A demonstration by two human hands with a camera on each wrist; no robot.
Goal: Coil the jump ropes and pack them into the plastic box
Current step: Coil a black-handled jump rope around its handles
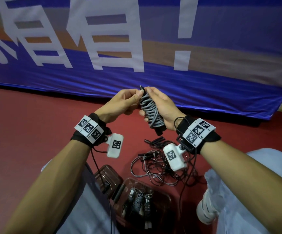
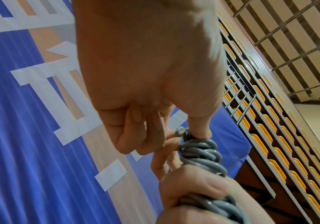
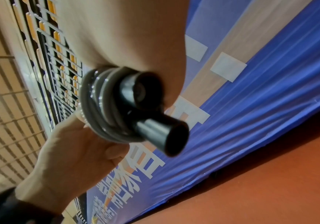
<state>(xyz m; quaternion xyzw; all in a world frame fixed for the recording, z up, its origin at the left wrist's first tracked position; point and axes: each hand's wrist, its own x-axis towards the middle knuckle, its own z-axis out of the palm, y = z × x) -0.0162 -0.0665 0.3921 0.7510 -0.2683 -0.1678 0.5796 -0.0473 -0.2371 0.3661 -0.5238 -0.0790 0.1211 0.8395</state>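
Between both sets of fingers, a glossy grey jump rope (image 1: 151, 110) is wound around smooth black cylindrical handles (image 3: 161, 133), right hand (image 1: 163, 108) gripping the bundle, left hand (image 1: 120, 105) pinching its top.

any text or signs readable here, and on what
"!" : large white mark on the blue banner.
Large white Chinese characters left of it on the banner: cut off by the picture's top edge, not readable whole.
Code tags on the left wrist band and right wrist band: patterns only; the tiny print beside them is too small.
Coiled jump rope, plastic box: none seen.
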